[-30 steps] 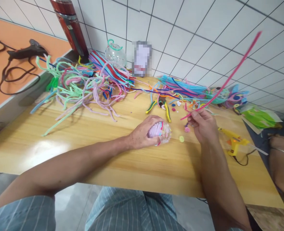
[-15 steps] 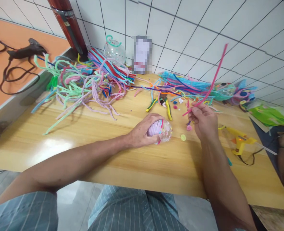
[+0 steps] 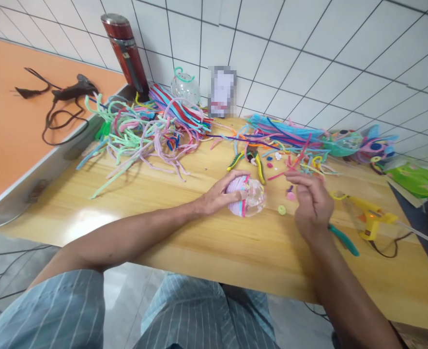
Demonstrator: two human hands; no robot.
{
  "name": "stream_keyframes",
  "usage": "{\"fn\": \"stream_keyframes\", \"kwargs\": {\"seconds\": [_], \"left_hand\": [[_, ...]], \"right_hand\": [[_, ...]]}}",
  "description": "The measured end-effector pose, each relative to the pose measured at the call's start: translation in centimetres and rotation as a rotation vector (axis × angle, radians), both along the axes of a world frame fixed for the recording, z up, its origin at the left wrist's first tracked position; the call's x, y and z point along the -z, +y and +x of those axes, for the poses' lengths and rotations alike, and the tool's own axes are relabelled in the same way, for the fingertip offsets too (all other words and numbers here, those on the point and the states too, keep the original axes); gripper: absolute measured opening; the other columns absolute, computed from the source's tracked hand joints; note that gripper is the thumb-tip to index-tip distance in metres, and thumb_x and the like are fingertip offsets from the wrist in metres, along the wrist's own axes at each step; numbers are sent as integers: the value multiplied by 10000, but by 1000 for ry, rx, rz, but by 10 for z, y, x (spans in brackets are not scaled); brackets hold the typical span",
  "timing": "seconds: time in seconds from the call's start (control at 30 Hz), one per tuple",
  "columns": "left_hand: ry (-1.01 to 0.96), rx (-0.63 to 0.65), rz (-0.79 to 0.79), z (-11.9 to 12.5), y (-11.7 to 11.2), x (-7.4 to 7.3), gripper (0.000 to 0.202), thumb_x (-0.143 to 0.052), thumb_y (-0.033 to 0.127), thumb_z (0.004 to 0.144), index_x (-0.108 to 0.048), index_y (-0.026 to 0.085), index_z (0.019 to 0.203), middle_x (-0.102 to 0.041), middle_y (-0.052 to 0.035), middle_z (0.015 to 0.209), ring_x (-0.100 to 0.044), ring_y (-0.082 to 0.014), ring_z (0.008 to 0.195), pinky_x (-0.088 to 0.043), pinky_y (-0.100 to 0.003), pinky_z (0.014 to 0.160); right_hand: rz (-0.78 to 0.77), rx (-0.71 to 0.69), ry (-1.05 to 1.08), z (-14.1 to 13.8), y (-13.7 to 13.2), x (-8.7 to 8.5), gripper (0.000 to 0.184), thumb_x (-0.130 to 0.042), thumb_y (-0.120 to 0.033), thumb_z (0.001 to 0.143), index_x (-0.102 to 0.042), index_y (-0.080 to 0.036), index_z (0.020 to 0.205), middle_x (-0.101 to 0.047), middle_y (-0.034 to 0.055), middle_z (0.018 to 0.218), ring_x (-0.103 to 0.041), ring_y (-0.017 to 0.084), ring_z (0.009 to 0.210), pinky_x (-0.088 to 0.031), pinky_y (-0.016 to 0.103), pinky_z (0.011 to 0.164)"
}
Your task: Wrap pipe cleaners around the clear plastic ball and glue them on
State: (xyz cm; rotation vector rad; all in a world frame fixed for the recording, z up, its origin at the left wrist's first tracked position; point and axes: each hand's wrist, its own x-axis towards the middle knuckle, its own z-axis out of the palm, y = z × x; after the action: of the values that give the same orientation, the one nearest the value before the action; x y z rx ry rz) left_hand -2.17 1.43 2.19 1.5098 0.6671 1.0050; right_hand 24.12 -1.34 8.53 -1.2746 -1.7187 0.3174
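Note:
My left hand (image 3: 217,195) is closed around a clear plastic ball (image 3: 252,199) partly wrapped in lilac and pink pipe cleaners, pressing it onto the wooden table (image 3: 185,228). My right hand (image 3: 311,199) hovers just right of the ball with its fingers apart and nothing gripped. Its index fingertip is next to a long pink pipe cleaner (image 3: 296,160), which lies low over the scraps on the table. A pink pom-pom (image 3: 291,196) and a yellow-green one (image 3: 282,209) lie between my hands.
Heaps of pipe cleaners cover the back left (image 3: 145,131) and back right (image 3: 290,133). Yellow-handled pliers (image 3: 259,169), teal-handled pliers (image 3: 343,238) and a yellow glue gun (image 3: 372,218) lie nearby. A red flask (image 3: 125,48) stands by the wall; a black glue gun (image 3: 74,89) lies on the orange surface.
My right hand has brought the raised pink pipe cleaner down to the table and opened its fingers. The left hand has stayed on the ball. The camera has shifted slightly left.

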Motion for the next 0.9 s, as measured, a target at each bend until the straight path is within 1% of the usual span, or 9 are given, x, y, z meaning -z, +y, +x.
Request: {"fn": "stream_keyframes", "kwargs": {"seconds": [0.07,0.17,0.23,0.37,0.57,0.67,0.77,0.83,0.9], "left_hand": [[-1,-6,14,0,1,2,713,-742,623,895,-571,237,1471,-669,-116,1403,-655,-329,1302,-570,-491,1121],[31,-42,78,1,2,5,677,-763,510,901,-560,222,1479,-655,-125,1442,-649,-315,1322,-550,-497,1163],[55,-78,134,1,1,7,663,-760,451,903,-552,210,1484,-646,-137,1468,-638,-315,1349,-533,-506,1191],[90,-101,228,1,1,8,653,-741,434,910,-545,195,1485,-639,-150,1479,-626,-318,1373,-514,-513,1214],[126,-91,344,3,-1,8,639,-737,483,939,-542,197,1475,-637,-167,1471,-631,-316,1372,-513,-516,1215],[133,-96,395,4,-2,8,643,-739,506,938,-540,208,1471,-639,-168,1465,-632,-322,1372,-514,-527,1212],[144,-100,443,5,-3,6,634,-739,498,938,-542,200,1462,-638,-175,1449,-634,-320,1368,-516,-520,1207],[155,-100,444,5,-3,5,618,-735,488,940,-546,206,1456,-643,-170,1439,-640,-317,1359,-522,-514,1198],[157,-98,436,5,-3,4,612,-741,483,933,-550,219,1450,-656,-161,1428,-647,-319,1346,-525,-518,1191]], "right_hand": [[21,-106,-3,-7,-4,4,305,-588,-486,1040,-732,-331,1259,-737,91,1377,-658,340,1362,-542,589,1149],[-24,-271,-67,-19,-5,19,709,-766,-592,915,-548,-307,1527,-589,154,1588,-557,390,1486,-567,603,1130],[-45,-335,-136,-26,-4,31,859,-798,-616,890,-452,-301,1610,-535,172,1637,-514,401,1529,-538,624,1176],[3,-395,-225,-34,-3,48,934,-783,-595,918,-340,-299,1685,-523,182,1647,-497,408,1548,-462,663,1248],[24,-397,-217,-34,-6,57,980,-801,-572,915,-297,-287,1706,-530,194,1637,-534,393,1522,-493,635,1227],[-31,-387,-146,-33,-8,55,906,-779,-648,899,-421,-280,1645,-569,180,1612,-540,400,1515,-489,637,1227],[-88,-241,79,-27,-5,48,575,-709,-576,964,-623,-296,1459,-683,130,1476,-648,346,1379,-543,579,1157],[-83,-44,286,-20,1,44,304,-659,-460,994,-724,-294,1240,-776,84,1237,-740,283,1140,-600,505,1024],[-44,125,442,-11,11,41,124,-651,-377,953,-727,-284,984,-762,29,935,-730,232,871,-608,427,851]]}}
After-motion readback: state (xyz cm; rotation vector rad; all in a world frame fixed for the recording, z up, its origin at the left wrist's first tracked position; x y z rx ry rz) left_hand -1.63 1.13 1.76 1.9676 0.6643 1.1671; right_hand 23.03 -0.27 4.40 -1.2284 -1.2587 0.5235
